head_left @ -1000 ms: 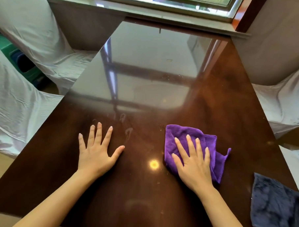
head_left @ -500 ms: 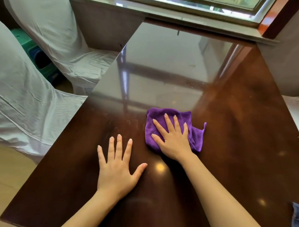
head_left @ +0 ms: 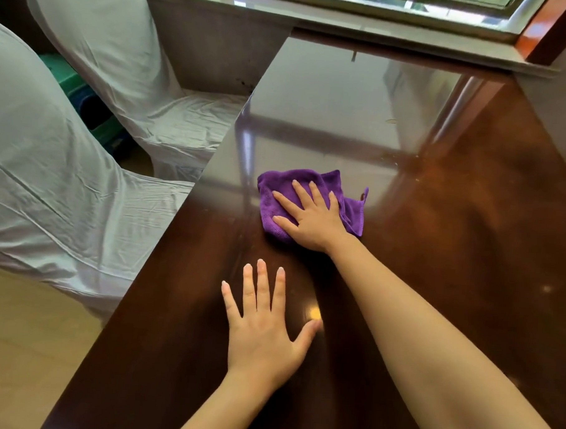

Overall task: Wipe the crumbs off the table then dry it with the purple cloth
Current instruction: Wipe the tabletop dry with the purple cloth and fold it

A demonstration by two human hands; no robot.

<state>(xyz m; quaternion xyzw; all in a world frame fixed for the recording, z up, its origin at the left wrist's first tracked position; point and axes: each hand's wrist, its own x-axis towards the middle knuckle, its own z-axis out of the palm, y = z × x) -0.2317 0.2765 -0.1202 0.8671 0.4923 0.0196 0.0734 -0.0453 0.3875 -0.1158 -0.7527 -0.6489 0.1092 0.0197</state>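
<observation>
purple cloth soft, light, slides easily | our right hand flat on it, fingers splayed, at 12 o'clock of our left hand | left palm open, bracing on table | we press mid-cloth, not pinch

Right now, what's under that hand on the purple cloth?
Under the right hand lies the purple cloth, pressed flat on the dark glossy table. Whatever is beneath the cloth, crumbs or wet spots, is covered and can't be seen.
</observation>
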